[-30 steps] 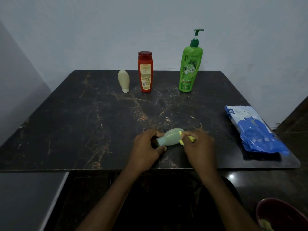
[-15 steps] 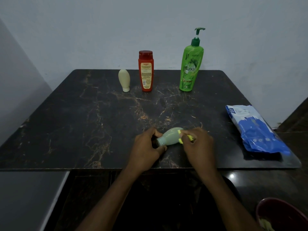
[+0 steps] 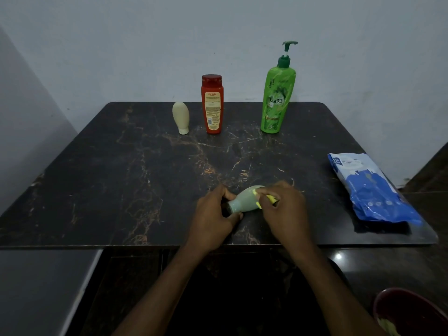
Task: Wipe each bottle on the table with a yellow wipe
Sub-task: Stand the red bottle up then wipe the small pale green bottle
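To do this step well I should press the yellow wipe (image 3: 271, 198) flat against the small pale green bottle (image 3: 242, 202) and draw it along the whole body, from the rounded end to the dark cap, turning the bottle a little with my other hand between strokes so no side is missed. I judge that a light plastic bottle like this will spin or slip if it is only pinched, so the grip at the neck must be firm and the wiping pressure moderate. The bottle lies on its side in the lower middle of the frame, near the front edge of the table (image 3: 109, 190), cap end pointing left; whether it rests on the top or is held just above it I cannot tell. My left hand (image 3: 213, 212) grips the cap end, fingers and thumb curled round the neck. My right hand (image 3: 284, 210) is closed on the wipe, fingers bunched over it against the bottle's fat end; only scraps of yellow show, so I cannot tell how it is folded. In the upper middle of the frame, well apart from my hands, stand a cream bottle (image 3: 180, 117), a red bottle (image 3: 212, 104) and a green pump bottle (image 3: 277, 98), which I judge are waiting their turn
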### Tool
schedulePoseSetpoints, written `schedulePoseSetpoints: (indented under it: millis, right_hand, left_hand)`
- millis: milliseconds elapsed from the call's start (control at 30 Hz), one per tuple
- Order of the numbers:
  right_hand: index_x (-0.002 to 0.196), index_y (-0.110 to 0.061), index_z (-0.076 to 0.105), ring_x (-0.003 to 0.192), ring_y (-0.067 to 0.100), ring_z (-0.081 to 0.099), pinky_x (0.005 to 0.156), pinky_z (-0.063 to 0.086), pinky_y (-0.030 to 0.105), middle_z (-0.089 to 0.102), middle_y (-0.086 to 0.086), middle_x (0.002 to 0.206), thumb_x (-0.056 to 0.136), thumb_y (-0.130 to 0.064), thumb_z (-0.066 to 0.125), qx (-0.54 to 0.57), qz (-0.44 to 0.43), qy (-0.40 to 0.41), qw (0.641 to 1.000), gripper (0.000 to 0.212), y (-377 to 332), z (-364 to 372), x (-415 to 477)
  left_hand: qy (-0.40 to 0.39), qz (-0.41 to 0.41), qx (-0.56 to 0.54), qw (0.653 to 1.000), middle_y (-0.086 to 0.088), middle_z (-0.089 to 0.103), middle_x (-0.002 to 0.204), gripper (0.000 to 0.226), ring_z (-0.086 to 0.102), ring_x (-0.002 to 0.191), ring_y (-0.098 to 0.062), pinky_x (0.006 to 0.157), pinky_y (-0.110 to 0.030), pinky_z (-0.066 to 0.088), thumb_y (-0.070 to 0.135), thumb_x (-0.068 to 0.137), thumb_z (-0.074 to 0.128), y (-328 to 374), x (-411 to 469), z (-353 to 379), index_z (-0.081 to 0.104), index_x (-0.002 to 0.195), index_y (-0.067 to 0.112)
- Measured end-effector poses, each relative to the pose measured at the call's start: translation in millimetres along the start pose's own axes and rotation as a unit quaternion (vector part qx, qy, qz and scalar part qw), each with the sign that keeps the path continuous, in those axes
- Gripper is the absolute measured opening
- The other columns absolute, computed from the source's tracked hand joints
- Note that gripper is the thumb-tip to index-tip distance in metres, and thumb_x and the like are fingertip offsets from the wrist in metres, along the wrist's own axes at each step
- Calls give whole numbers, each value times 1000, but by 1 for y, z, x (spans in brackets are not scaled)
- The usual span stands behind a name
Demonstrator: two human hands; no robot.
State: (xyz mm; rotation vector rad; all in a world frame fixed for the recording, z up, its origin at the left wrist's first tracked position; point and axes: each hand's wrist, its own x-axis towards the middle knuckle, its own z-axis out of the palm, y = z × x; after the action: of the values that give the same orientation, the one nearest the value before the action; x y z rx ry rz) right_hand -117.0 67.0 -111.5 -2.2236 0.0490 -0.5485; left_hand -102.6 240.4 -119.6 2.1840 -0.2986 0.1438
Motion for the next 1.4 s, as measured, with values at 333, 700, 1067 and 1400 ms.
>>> schedulePoseSetpoints:
  millis: [333, 700, 1067, 1400]
  right_hand:
    - [96, -13, 79, 81, 9, 63, 69, 47, 11, 63, -4, 91, 87, -4, 69, 32, -47, -56, 997, 16, -10, 7, -8]
    - [96, -14, 78, 87, 18, 65, 78, 43, 17, 67, 4, 96, 84, -6, 72, -15, 2, 31, 999, 16, 4, -5, -1]
    - [90, -20, 79, 83, 2, 62, 70, 44, 8, 65, -9, 90, 84, -12, 74, 48, -1, 4, 999, 11, -4, 0, -5]
    - [89, -20, 78, 81, 7, 61, 71, 35, -2, 69, -4, 89, 84, -11, 72, 54, 91, 76, 991, 11, 7, -2, -1]
  left_hand:
    - [1, -8, -2, 1000, 12, 68, 89, 33, 63, 75, -3, 63, -26, 52, 15, 76, 86, 0, -1, -1, 58, 93, 24]
    - [10, 14, 5, 1000, 13, 68, 94, 34, 64, 85, -4, 74, -38, 54, 15, 76, 84, -2, -1, 0, 57, 94, 24]
    - [23, 17, -20, 999, 9, 69, 91, 37, 62, 83, -9, 68, -24, 47, 19, 73, 90, 2, -1, -1, 56, 86, 23]
    - [25, 31, -12, 999, 14, 70, 108, 43, 63, 98, 1, 82, -12, 49, 12, 74, 88, 1, 0, -2, 68, 111, 21]
